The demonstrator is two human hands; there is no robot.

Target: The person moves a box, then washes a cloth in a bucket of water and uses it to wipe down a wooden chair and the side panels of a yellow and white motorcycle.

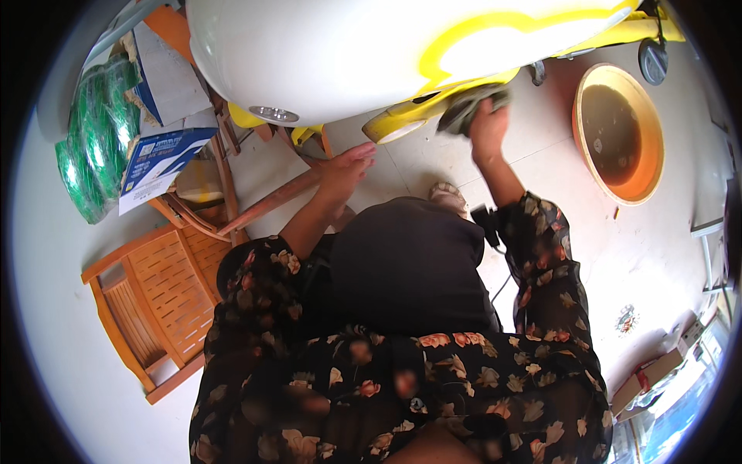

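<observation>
A white rounded body shell [324,52] with yellow trim, apparently part of a vehicle or ride, spans the top of the view. My right hand [490,127] grips a dark grey-green cloth [470,110], slightly blurred, against the yellow lower part [400,119] of the shell. My left hand [349,165] is empty with its fingers extended, just left of that yellow part and above a wooden chair arm [278,197]. Whether it touches the wood, I cannot tell. A small clear lamp [273,114] is set into the shell's lower left.
A round orange tub [654,145] of murky brown water stands on the tiled floor at right. To the left are a wooden folding chair [168,284], a torn blue-and-white carton [165,156] bearing writing, and green plastic-wrapped rolls [98,139]. An open cardboard box [649,383] lies at lower right.
</observation>
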